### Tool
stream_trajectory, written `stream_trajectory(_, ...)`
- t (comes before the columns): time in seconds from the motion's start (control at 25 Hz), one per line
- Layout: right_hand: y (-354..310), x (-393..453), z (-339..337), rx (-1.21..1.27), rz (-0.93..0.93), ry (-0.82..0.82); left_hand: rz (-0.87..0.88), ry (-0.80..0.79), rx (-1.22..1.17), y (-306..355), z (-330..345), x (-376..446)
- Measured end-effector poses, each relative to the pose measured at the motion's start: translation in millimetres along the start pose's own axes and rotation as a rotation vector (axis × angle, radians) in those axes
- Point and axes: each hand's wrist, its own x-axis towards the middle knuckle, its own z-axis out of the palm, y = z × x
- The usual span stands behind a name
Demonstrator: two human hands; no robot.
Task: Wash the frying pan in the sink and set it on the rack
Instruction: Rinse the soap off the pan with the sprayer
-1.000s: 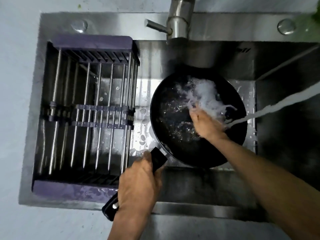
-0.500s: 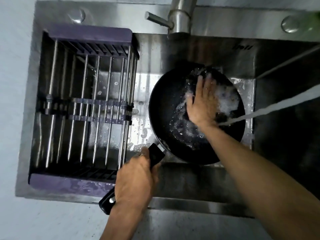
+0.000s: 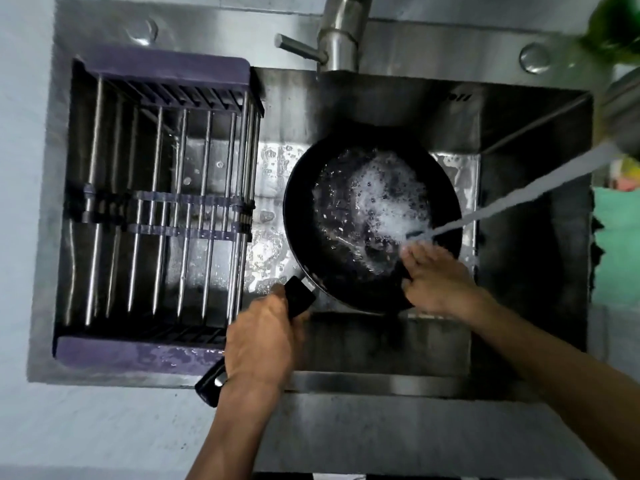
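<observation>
head view: left hand (image 3: 263, 337) grasps the handle of the round black frying pan (image 3: 346, 271) in the steel sink (image 3: 381, 98). right hand (image 3: 433, 278) rests on the pan's near rim under running water (image 3: 519, 199); its grip can't be made out.

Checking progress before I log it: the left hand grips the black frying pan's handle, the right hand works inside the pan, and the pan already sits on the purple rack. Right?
Not quite. The head view shows the black frying pan in the steel sink basin, beside the purple-framed metal rack, not on it. The left hand and right hand are as you say.
</observation>
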Motion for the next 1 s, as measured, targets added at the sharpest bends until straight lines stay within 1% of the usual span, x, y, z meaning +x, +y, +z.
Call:
stream_trajectory(0.08, -6.9, -0.8, 5.5, 0.065, -0.059, -0.045, 0.012, 0.012, -0.009, 0.0, -0.3, 0.8)
stream_trajectory(0.24, -50.4, 21.9, 4.8, 0.287, 0.004, 0.024, 0.062, 0.021, 0.039, 0.5, 1.4, 3.2)
stream_trajectory(0.32, -66.1, 33.8, 6.2, 0.398, -0.044, 0.101, 0.068, 0.049, 0.081, -1.8, 2.6, 5.8)
stream_trajectory(0.36, -68.2, 35.4, 7.8, 0.374, -0.084, 0.179, 0.063, 0.05, 0.087, -4.2, 3.9, 6.1)
stream_trajectory(0.44, -50.8, 40.0, 8.8, 0.248, -0.142, 0.364, 0.073, 0.037, 0.111, -4.4, 2.2, 4.3)
stream_trajectory(0.52, -37.9, 52.9, -17.3, 0.249, -0.114, 0.508, 0.077, 0.045, 0.126, -1.3, -1.0, 2.6)
stream_trajectory(0.56, -39.9, 63.6, -36.6, 0.263, -0.157, 0.55, 0.072, 0.048, 0.123, -1.1, -0.3, 2.7)
stream_trajectory(0.6, -46.8, 75.3, -53.3, 0.202, -0.239, 0.565, 0.065, 0.047, 0.122, -0.4, 0.2, 1.5)
stream_trajectory(0.64, -51.5, 89.1, -65.5, 0.092, -0.317, 0.58, 0.065, 0.049, 0.131, 1.3, 0.5, 0.3)
stream_trajectory(0.68, -46.8, 101.8, -73.1, -0.012, -0.339, 0.603, 0.069, 0.056, 0.136, 1.5, 0.5, -0.9)
stream_trajectory(0.72, -30.1, 108.9, -77.2, -0.087, -0.274, 0.655, 0.076, 0.062, 0.132, 0.6, 0.5, -2.3)
stream_trajectory(0.8, 20.5, 103.7, -68.9, -0.118, -0.014, 0.75, 0.071, 0.06, 0.126, 0.1, 0.2, -3.1)
stream_trajectory(0.84, 38.5, 90.1, -57.6, -0.069, 0.089, 0.757, 0.07, 0.055, 0.119, 0.5, -0.2, -1.4)
stream_trajectory(0.92, 37.6, 59.0, -21.9, 0.114, 0.187, 0.657, 0.063, 0.046, 0.093, 1.4, 0.1, 1.8)
stream_trajectory(0.96, 24.4, 45.9, -4.4, 0.165, 0.141, 0.561, 0.064, 0.042, 0.082, 1.4, -0.6, 2.8)
stream_trajectory(1.0, 7.5, 31.1, 6.0, 0.139, 0.071, 0.409, 0.068, 0.038, 0.076, 1.0, -1.4, 3.3)
